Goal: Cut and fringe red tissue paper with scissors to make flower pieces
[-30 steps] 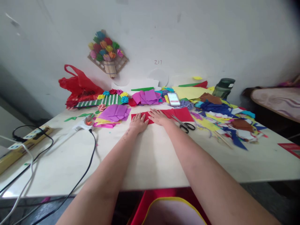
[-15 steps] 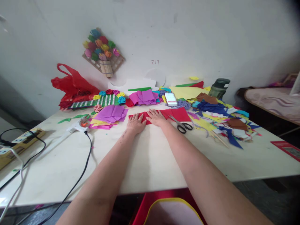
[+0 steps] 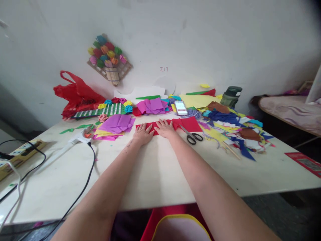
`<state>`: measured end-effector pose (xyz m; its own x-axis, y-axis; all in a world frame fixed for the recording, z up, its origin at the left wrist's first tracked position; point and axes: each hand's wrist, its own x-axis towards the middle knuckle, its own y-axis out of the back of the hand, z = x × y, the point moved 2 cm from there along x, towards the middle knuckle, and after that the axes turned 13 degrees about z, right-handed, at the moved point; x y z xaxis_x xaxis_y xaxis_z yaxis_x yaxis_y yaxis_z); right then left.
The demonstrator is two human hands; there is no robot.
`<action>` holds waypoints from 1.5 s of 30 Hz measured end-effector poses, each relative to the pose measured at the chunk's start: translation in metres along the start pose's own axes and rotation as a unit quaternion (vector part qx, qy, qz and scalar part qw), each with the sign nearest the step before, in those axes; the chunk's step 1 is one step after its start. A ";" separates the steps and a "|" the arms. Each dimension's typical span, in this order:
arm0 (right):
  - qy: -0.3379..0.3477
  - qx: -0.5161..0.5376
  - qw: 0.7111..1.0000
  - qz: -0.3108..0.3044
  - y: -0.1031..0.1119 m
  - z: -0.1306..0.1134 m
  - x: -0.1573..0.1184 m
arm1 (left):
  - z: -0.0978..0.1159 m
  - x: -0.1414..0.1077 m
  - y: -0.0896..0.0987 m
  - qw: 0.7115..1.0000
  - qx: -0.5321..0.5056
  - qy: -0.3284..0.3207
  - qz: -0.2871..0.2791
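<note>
A long strip of red crepe paper (image 3: pixel 192 124) lies across the white table, slightly wrinkled near its middle. Flat on its left end rests my left hand (image 3: pixel 143 134), fingers spread. My right hand (image 3: pixel 165 129) presses on the strip just beside it, also with fingers stretched out. Both hands cover part of the paper beneath them. Black-handled scissors (image 3: pixel 192 138) lie right of my right hand, their blade tips over the strip's front edge. To the left of my left hand sits a stack of purple, yellow and pink paper sheets (image 3: pixel 116 124).
A hot glue gun (image 3: pixel 85 134) with its cord and a yellow power strip (image 3: pixel 23 155) occupy the left side. Coloured scraps (image 3: pixel 233 129) heap up at right, near a green bottle (image 3: pixel 231 96). Behind stand a phone (image 3: pixel 181 107), paper flowers (image 3: pixel 119 102) and a red bag (image 3: pixel 77 90).
The camera view has shifted slightly. Both hands stay spread on the red paper, with no clear movement over it.
</note>
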<state>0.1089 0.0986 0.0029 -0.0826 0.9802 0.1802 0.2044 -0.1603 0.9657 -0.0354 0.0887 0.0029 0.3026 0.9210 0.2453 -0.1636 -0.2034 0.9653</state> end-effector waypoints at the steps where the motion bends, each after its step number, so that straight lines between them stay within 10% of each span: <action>1: -0.006 0.000 1.000 0.000 -0.001 0.000 0.000 | 0.000 0.000 0.000 1.000 0.001 -0.002 0.002; 35: -0.031 -0.011 0.999 0.006 -0.002 -0.001 -0.005 | -0.008 0.005 -0.009 0.999 -0.014 -0.033 0.000; 45: -0.035 -0.020 0.999 0.009 -0.004 -0.002 -0.003 | 0.009 -0.002 0.005 0.991 -0.002 -0.086 0.099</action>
<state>0.1066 0.0960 -0.0014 -0.0110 0.9826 0.1853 0.1664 -0.1810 0.9693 -0.0283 0.0828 0.0076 0.4199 0.7928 0.4418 -0.2393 -0.3728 0.8965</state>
